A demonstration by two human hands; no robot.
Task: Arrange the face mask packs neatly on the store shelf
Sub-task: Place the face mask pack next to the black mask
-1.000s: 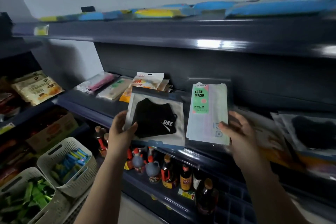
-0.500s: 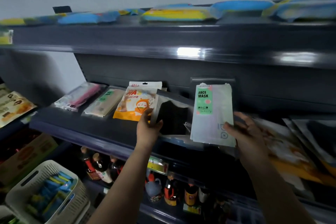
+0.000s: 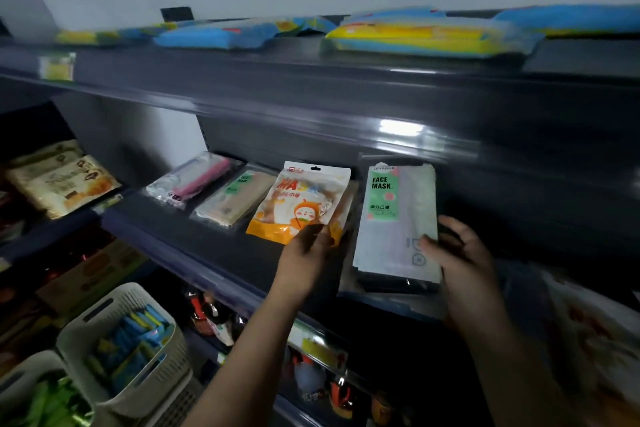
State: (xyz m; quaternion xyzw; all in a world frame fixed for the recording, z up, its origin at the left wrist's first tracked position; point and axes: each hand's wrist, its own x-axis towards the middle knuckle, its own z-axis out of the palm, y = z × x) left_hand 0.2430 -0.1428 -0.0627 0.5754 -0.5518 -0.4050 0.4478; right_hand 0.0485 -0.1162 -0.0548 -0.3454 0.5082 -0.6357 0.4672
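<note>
Several face mask packs lie in a row on the dark middle shelf (image 3: 207,246): a pink pack (image 3: 197,180), a beige pack (image 3: 235,198), an orange cartoon pack (image 3: 304,198) and a white FACE MASK pack (image 3: 398,218). The white pack lies on top of a black mask pack (image 3: 391,284), of which only the dark front edge shows. My left hand (image 3: 308,253) holds the black pack's left edge, beside the orange pack's corner. My right hand (image 3: 460,253) is at the white pack's right side, thumb on its lower corner, fingers straight.
More mask packs (image 3: 588,322) lie blurred at the right of the shelf. Blue and yellow packs (image 3: 415,35) line the top shelf. Bottles (image 3: 207,315) stand on the shelf below. White baskets (image 3: 114,308) sit at lower left, with snack bags (image 3: 62,180) above them.
My left hand has slid the black mask pack to the right, under the white FACE MASK pack, so it is nearly hidden. My right hand has stayed at the white pack.
</note>
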